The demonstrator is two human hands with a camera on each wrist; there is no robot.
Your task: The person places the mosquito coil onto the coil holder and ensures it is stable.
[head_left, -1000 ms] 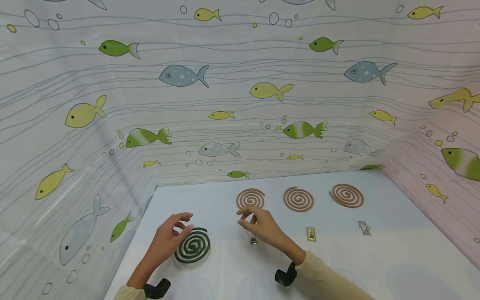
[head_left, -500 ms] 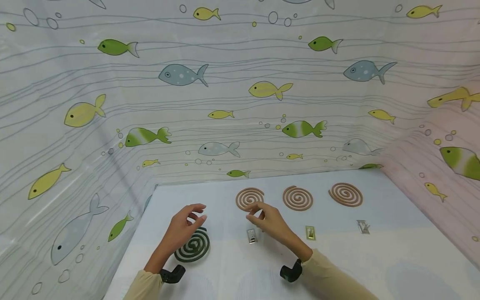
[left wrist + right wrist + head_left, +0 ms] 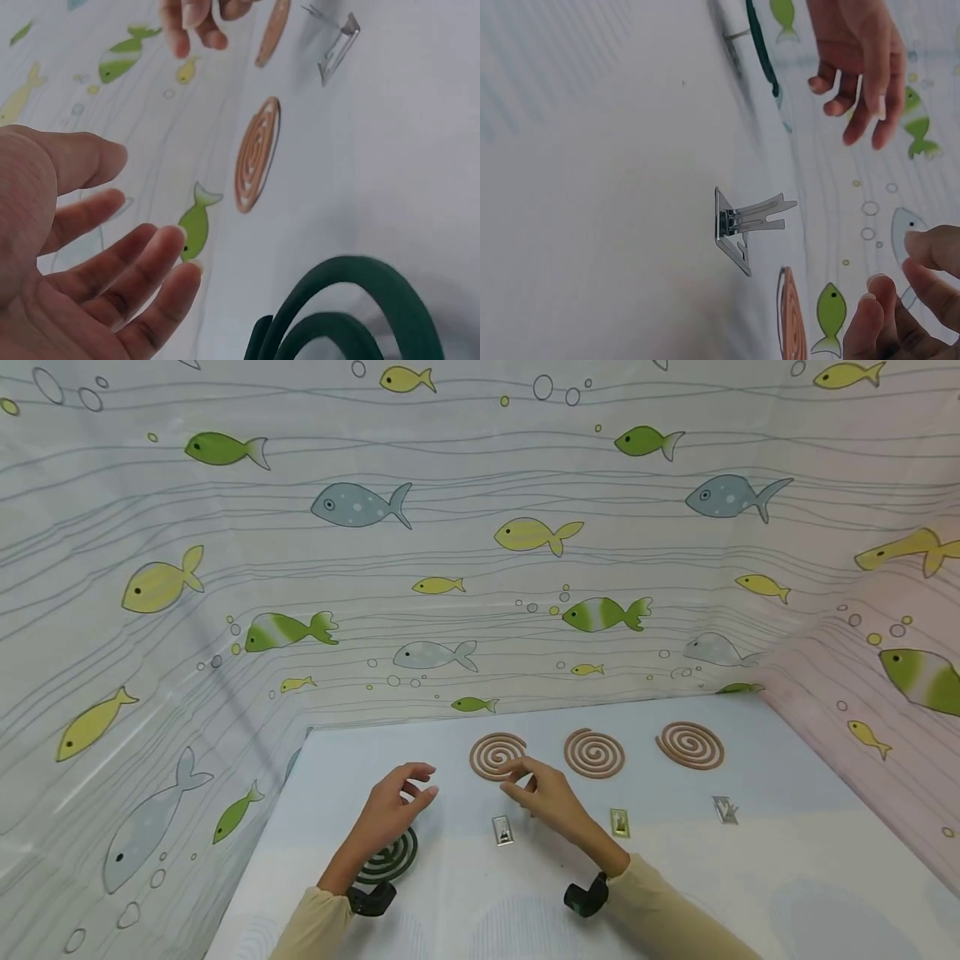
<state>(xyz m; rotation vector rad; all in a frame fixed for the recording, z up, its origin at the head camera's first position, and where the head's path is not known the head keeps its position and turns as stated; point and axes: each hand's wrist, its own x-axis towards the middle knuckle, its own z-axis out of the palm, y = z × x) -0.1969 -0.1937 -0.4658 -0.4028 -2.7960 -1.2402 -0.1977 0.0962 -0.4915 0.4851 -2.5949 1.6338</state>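
My left hand (image 3: 393, 810) hovers with loosely bent fingers and holds nothing. Beneath its wrist a dark green mosquito coil (image 3: 388, 860), partly hidden by the arm, is held up off the table on a small metal stand (image 3: 736, 46), as the right wrist view shows. To the right, my right hand (image 3: 551, 802) is also empty, its thumb and fingers loosely bent near the leftmost brown mosquito coil (image 3: 487, 760). Between the hands, on the table, lies a silver coil stand (image 3: 502, 832) with its forked prong raised in the right wrist view.
Two more brown coils (image 3: 594, 753) lie along the back of the table (image 3: 450, 902). In front of them are a gold-coloured stand (image 3: 619, 822) and another silver stand (image 3: 725, 810) with a raised prong. A fish-printed sheet (image 3: 360, 577) rises behind and at both sides.
My left hand has moved right, away from above the green coil. My right hand has shifted slightly right, off the silver stand, which now shows fully.
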